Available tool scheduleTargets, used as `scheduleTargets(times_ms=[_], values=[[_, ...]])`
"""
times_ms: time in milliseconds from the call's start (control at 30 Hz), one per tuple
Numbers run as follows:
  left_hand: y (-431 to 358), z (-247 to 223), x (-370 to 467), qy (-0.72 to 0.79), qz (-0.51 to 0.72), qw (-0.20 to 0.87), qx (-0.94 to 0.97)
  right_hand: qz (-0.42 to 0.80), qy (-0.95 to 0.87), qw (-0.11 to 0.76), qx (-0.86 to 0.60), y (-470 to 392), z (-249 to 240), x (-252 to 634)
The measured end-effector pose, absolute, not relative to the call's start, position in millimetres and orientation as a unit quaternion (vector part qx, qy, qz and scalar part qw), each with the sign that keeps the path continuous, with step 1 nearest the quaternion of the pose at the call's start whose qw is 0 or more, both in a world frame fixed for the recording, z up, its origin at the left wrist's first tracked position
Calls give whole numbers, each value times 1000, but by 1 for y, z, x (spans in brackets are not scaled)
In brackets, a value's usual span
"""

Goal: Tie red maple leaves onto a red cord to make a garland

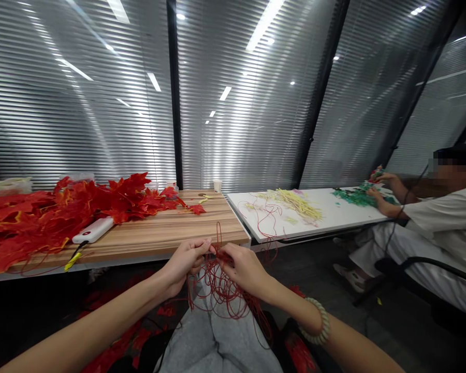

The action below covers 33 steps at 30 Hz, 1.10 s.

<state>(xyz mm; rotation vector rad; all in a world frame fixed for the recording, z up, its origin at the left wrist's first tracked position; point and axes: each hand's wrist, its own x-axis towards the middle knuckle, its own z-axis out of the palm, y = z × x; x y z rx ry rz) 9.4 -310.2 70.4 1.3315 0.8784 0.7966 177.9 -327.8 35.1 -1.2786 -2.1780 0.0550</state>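
Observation:
A tangle of thin red cord (229, 292) hangs over my lap in loose loops, and one loop sticks up above my fingers. My left hand (188, 261) is closed in a pinch on the cord. Close beside it, my right hand (243, 264) has its fingers bent round the same cord, with the fingertips of both hands almost touching. Some red strands (267, 215) run onto the white table at the right. Part of the tangle is hidden behind my fingers.
Red artificial leaves (89, 202) and a white power bank (93, 230) lie on the wooden table (171, 228). A paper cup (217, 185) stands at its back. Yellow strips (299, 204) lie on the white table (264, 233). At right a person (442, 223) handles green pieces (357, 196).

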Motion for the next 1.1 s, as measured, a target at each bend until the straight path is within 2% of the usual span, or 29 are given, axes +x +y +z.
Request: scheduleTargets(times_ms=[1100], values=[[-312,65,9,387,336,639,574,18,-814,272,-513,-328,31,175]])
